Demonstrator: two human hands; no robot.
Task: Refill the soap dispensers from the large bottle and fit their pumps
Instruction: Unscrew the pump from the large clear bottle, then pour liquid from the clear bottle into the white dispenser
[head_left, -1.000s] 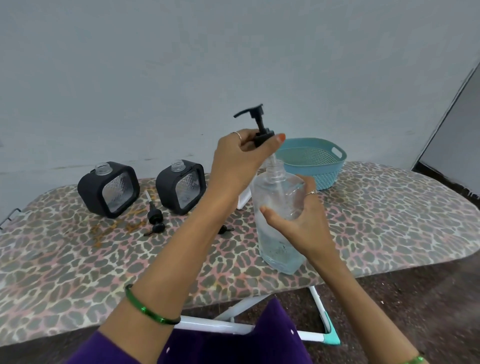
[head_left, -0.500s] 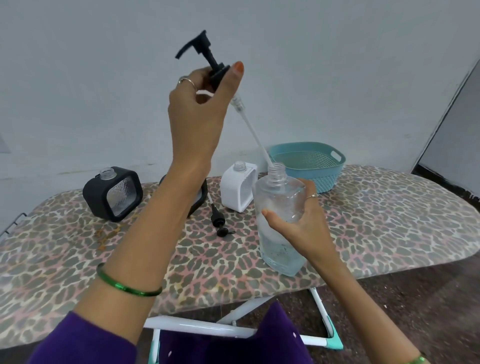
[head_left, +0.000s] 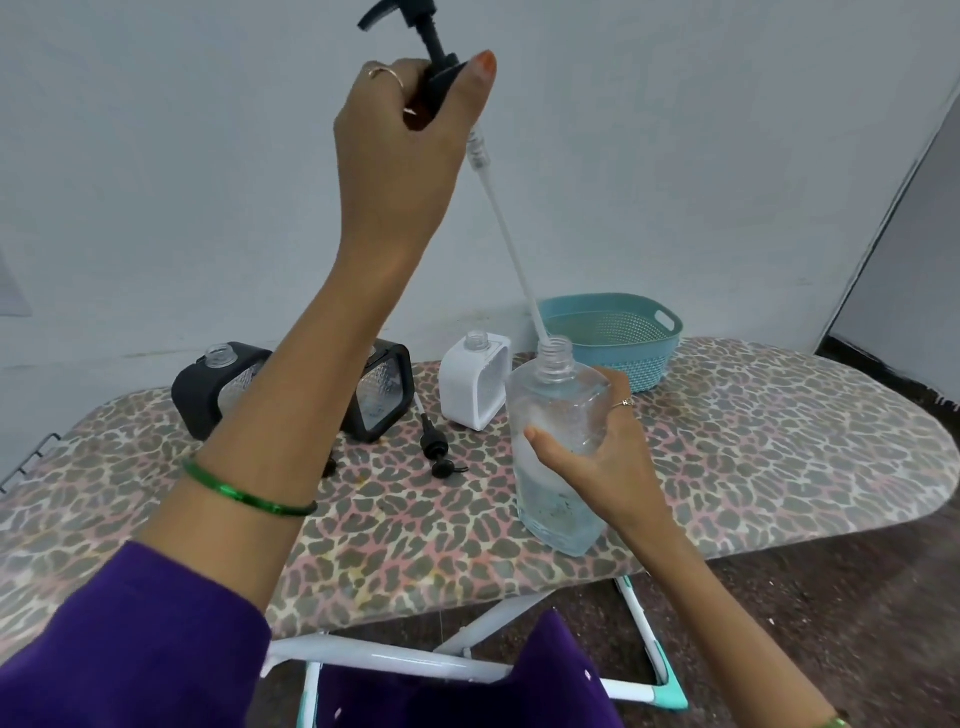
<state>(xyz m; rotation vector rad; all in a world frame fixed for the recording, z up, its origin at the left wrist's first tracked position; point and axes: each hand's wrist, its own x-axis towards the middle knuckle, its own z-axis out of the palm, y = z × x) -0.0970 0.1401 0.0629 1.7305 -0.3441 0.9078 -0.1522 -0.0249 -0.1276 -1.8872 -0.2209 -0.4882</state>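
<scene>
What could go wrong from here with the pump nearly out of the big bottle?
1. The dip tube tip is at the large bottle mouth; pulled free, the wet tube may drip soap onto the ironing board cover.
2. Only the right hand holds the bottle, near the board's front edge; the left hand tugging the pump at an angle could tip it.
3. A loose pump lies close to where the tube may swing.

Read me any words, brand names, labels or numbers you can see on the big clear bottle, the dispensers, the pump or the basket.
No readable text anywhere.
Large clear bottle: no label shows.
Black pump: plain.
White dispenser and the two black dispensers: no visible markings.
Teal basket: only a perforated pattern.
Ironing board cover: leopard print, no words.
</scene>
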